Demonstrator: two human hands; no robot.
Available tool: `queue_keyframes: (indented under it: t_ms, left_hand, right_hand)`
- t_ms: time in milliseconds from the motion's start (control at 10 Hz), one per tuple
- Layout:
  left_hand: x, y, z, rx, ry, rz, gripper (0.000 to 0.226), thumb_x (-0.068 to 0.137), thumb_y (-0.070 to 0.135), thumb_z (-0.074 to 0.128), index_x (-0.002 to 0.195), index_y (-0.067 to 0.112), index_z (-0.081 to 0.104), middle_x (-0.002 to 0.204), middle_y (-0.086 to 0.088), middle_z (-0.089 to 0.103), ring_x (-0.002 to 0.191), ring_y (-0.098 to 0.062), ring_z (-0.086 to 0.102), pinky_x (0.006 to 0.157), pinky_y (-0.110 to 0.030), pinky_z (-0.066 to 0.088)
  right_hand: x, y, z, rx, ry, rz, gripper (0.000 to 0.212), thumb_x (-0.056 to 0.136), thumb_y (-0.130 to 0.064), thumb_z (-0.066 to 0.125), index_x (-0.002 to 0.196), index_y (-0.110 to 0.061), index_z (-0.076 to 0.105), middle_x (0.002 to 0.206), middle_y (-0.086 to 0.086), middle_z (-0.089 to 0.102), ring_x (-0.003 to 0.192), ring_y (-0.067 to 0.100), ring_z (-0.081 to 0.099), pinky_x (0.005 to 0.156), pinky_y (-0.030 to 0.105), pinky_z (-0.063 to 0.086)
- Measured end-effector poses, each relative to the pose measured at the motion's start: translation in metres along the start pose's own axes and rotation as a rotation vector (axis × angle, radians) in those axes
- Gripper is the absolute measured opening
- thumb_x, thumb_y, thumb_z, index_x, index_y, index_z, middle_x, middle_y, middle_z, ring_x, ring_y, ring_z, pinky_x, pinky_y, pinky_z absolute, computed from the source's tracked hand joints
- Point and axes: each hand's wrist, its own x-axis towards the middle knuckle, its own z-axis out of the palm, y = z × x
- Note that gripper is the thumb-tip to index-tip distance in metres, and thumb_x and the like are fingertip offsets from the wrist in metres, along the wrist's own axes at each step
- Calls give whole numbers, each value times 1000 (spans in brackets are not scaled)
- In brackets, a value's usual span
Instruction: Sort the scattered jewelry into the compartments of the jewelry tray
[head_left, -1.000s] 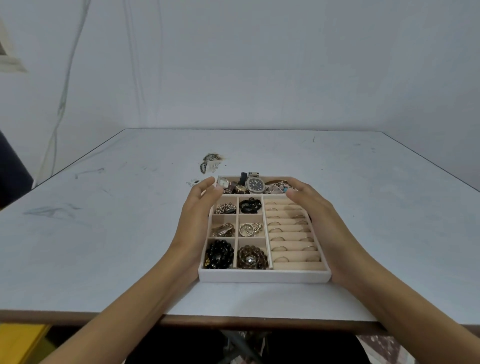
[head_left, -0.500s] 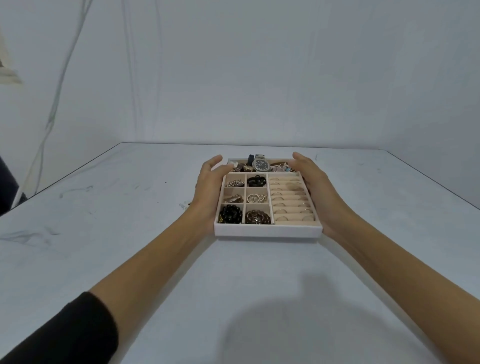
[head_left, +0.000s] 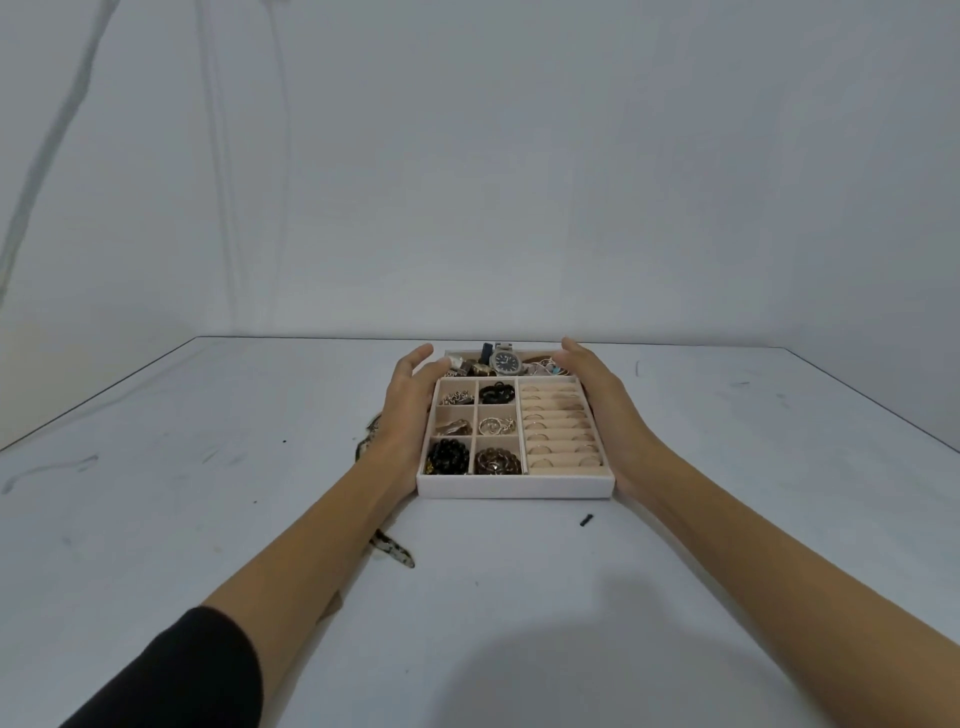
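Observation:
A white jewelry tray (head_left: 514, 488) with beige lining sits on the grey table. Its small left compartments hold a black bead bracelet (head_left: 448, 457), a brown bracelet (head_left: 497, 461), chains and other pieces. Rings (head_left: 558, 426) are slotted in the padded rows on the right. A wristwatch (head_left: 505, 362) lies with more pieces in the far compartment. My left hand (head_left: 410, 405) lies flat against the tray's left wall, fingers nearly straight. My right hand (head_left: 602, 400) lies the same way along the right wall. Neither hand holds any jewelry.
A spotted, patterned piece (head_left: 395, 552) lies on the table partly under my left forearm; more of it shows by my wrist. A small black bit (head_left: 586, 519) lies just in front of the tray. A plain wall stands behind the table's far edge.
Both hands have slid the tray away from me towards the far side of the table, and my arms have stretched out. The patterned piece is now nearer to me than the tray.

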Motion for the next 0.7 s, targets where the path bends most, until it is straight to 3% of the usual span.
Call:
queue_keyframes:
  t_ms: [100,200,300,400,500,600,700]
  left_hand:
    - [8,-3,0,-8,-15,-10,34,97,24,50,130,25,45,91,7,60,57,3,66,53,-19,51]
    - [13,-5,-1,8,-24,-10,33,97,24,50,130,24,45,93,5,60,59,1,67,51,-18,51]
    - [11,-5,0,20,-36,-39,36,96,27,52,132,27,45,104,2,61,79,-9,64,63,-27,49]
    - [8,-7,0,-39,-40,-61,36,96,31,51,131,26,46,105,1,62,82,-12,64,64,-28,49]
    - [0,-6,-3,-83,-76,-116,45,95,41,50,135,22,44,109,3,63,92,-14,66,64,-28,49]
    - [-12,-10,-10,-90,-48,-85,37,98,33,47,134,23,47,101,10,60,85,-2,62,60,-20,48]
    - [-44,-13,-19,-127,9,-44,29,101,19,44,129,22,53,111,3,63,86,3,64,63,-12,49]
  right_hand:
    - [8,5,-1,-3,-6,44,80,54,-69,64,129,-47,48,134,0,56,115,25,59,98,52,48]
    - [12,8,-1,19,-17,65,78,56,-67,64,129,-43,49,128,4,60,106,26,64,88,49,54]
    - [13,12,-2,7,-5,68,69,64,-64,60,130,-47,46,127,3,61,105,25,65,88,48,54]
    - [13,15,-3,31,6,56,73,63,-65,61,132,-48,45,125,0,62,106,25,65,91,52,53]
    - [5,13,-2,77,54,37,69,73,-62,60,136,-45,41,128,-3,57,111,20,60,96,46,50]
    - [-15,13,-5,87,104,-31,45,96,-39,47,140,-41,38,106,-22,55,92,-1,55,74,24,49]
    - [-48,13,-8,110,159,-41,42,98,-30,45,140,-38,41,103,-32,51,84,-14,50,68,8,42]
